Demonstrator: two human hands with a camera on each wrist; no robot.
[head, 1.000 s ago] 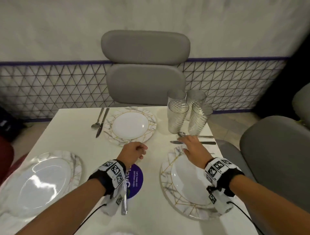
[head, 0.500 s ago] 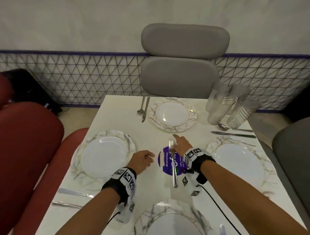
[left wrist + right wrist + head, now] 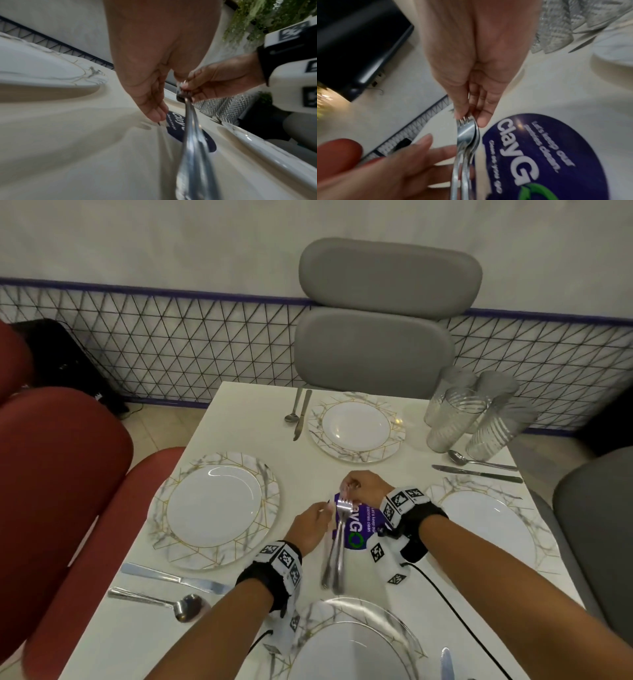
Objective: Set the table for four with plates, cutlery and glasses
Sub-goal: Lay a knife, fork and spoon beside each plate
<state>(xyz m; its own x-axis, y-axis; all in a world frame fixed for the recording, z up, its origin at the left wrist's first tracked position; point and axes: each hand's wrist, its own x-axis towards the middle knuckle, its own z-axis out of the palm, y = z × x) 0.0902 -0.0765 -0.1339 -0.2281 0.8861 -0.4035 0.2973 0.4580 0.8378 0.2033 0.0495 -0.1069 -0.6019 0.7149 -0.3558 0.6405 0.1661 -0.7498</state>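
My right hand [image 3: 349, 486] pinches a small bundle of forks [image 3: 337, 546] by the tines, handles hanging toward me over the table's middle. The right wrist view shows thumb and fingers closed on the fork heads [image 3: 465, 135]. My left hand [image 3: 323, 510] is just left of the forks with straight fingers, holding nothing. Four marbled plates lie on the white table [image 3: 239, 412]: far [image 3: 356, 429], left [image 3: 214, 508], right [image 3: 489, 525] and near [image 3: 349, 645]. Several ribbed glasses [image 3: 459, 416] stand clustered at the back right corner.
A spoon and knife [image 3: 298, 414] lie left of the far plate, another pair [image 3: 479, 467] beyond the right plate, a third [image 3: 171, 580] near the left plate. A purple round sticker [image 3: 358, 530] lies under the forks. Grey chairs [image 3: 376, 337] and a red chair [image 3: 51, 491] surround the table.
The right hand has raised the forks by their tines above the sticker. The left hand has opened and moved right, up to the forks. The head view has shifted.
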